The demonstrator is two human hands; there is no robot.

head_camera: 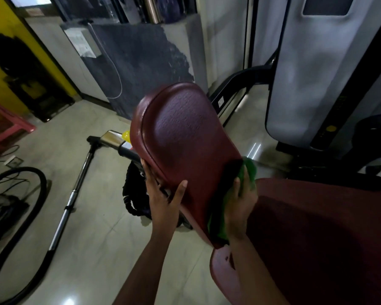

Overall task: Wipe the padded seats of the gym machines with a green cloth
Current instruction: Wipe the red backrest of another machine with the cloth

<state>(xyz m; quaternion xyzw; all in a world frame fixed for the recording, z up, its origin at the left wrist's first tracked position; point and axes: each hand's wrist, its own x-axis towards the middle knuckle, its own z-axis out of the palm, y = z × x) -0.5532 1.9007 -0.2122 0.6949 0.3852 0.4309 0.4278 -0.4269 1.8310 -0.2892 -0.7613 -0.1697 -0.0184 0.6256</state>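
The tilted maroon padded seat point(185, 133) is clasped at its lower left edge by the left grip point(163, 203), with the thumb laid on the front face and the fingers behind. The green cloth point(250, 170) is clutched in the right grip point(240, 208) and pressed against the seat's right edge.

1. No word, brand or number can be read anywhere in the view.
2. A white sheet point(83, 42) fixed to the pale wall point(53, 47) carries print too blurred to make out.
3. A small white sticker point(220, 101) on the black machine frame point(235, 84) is too small to read.
4. A round yellow mark point(331, 128) low on the grey machine column point(306, 73) shows no legible sign.
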